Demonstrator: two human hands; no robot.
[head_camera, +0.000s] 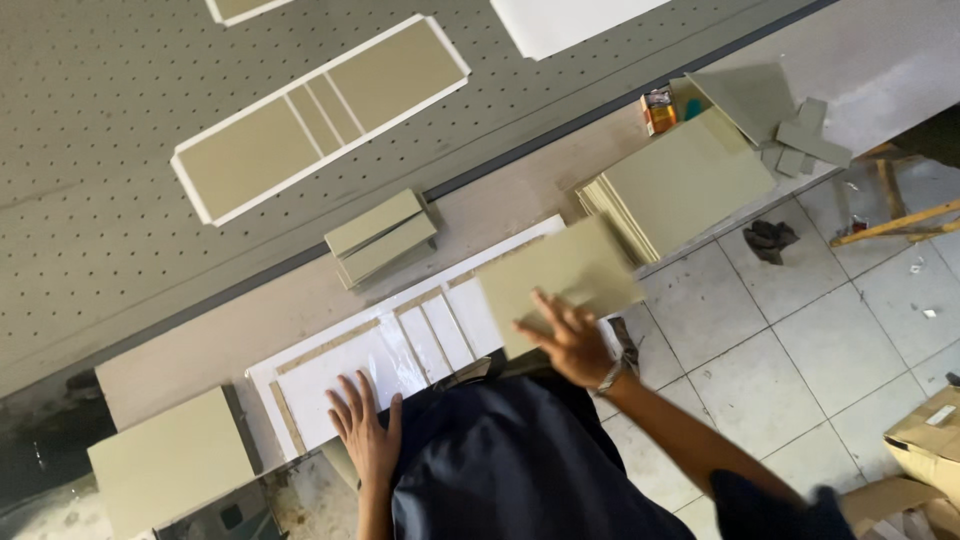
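Head view is showing the right hand pinching a grey-green board by its near edge, lifting it over the bench rim, while the left hand is pressing flat, fingers spread, on the white sheet, tiled floor lying open alongside.
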